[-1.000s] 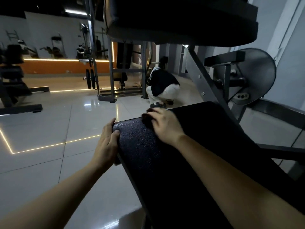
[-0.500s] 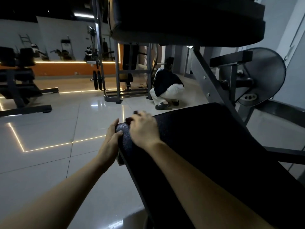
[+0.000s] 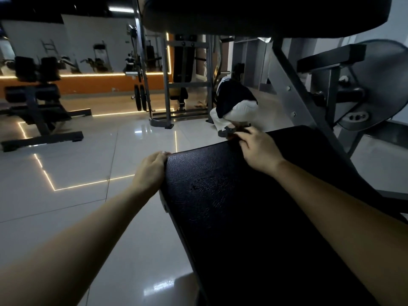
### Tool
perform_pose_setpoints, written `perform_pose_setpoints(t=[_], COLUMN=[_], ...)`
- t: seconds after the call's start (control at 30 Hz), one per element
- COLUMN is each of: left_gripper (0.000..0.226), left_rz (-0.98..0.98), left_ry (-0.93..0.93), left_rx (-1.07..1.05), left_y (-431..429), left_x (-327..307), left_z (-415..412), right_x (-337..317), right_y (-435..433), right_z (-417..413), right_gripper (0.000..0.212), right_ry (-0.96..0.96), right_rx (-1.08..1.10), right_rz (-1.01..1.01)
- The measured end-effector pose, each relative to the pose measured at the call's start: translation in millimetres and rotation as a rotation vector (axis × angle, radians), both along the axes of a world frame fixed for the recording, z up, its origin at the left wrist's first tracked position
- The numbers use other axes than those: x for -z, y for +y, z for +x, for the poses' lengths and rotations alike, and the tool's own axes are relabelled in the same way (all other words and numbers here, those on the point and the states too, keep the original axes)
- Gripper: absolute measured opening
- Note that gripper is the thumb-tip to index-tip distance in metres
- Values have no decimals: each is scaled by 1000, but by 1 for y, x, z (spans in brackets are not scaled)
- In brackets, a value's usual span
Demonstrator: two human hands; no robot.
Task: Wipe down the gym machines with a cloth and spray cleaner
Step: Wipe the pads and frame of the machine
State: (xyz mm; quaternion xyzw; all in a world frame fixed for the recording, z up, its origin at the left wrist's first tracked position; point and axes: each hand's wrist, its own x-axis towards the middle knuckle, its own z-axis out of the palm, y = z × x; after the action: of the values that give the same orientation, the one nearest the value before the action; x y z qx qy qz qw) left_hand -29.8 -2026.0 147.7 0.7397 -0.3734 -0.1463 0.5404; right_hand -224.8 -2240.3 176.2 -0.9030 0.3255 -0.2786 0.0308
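A black padded seat (image 3: 231, 206) of a gym machine slopes up in front of me. My left hand (image 3: 150, 171) grips the pad's near-left corner, fingers curled round its edge. At the pad's far edge, my right hand (image 3: 258, 149) presses a small dark cloth (image 3: 239, 131) against the padding, fingers curled over it. Most of the cloth is hidden under the hand. No spray bottle is in view.
A second black pad (image 3: 254, 14) hangs overhead on a grey frame (image 3: 293, 96) with a round disc (image 3: 379, 85) at right. A person (image 3: 234, 107) crouches just beyond the pad. A rack (image 3: 154, 85) and a bench (image 3: 39, 107) stand on glossy tiles.
My right hand has slid with the cloth from the pad's left corner to the right along the far edge. The left hand has stayed on the corner.
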Motion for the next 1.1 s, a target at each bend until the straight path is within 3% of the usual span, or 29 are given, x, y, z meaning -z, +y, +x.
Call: perform_pose_setpoints(t=[0.1,0.23,0.37,0.47,0.63,0.7,0.87,0.97,1.03,1.1], left_gripper=[34,36,35,32,39,37,34,32,31,31], left_rz=[-19,50,60,17,-80,-113,-127,-149,-147,-135], left_ry=[60,81,74,102,64,57,52,66,66,58], left_rx=[69,174,197,180,198,178,193,183,183,184], left_y=[5,12,17,22,30,29,26,25,25,25], left_x=[-4,-8,-11,-10,2,7,11,12,14,15], left_z=[-1,7,5,4,9,11,9,8,10,13], right_x=[5,6,11,27,31,29,26,22,30,43], right_y=[16,59,144,196,177,151,68,88,121,161], right_z=[21,41,62,67,18,-2,-33,-11,2,9], right_gripper=[41,44,41,41,34,38,40,42,45,51], right_ry=[-54,-62,-70,-53,8,15,-99,-148,-207,-287], right_rx=[136,176,-26,-195,-516,-449,104,318,355,244], right_rz=[13,112,164,49,-60,-55,54,151,103,46])
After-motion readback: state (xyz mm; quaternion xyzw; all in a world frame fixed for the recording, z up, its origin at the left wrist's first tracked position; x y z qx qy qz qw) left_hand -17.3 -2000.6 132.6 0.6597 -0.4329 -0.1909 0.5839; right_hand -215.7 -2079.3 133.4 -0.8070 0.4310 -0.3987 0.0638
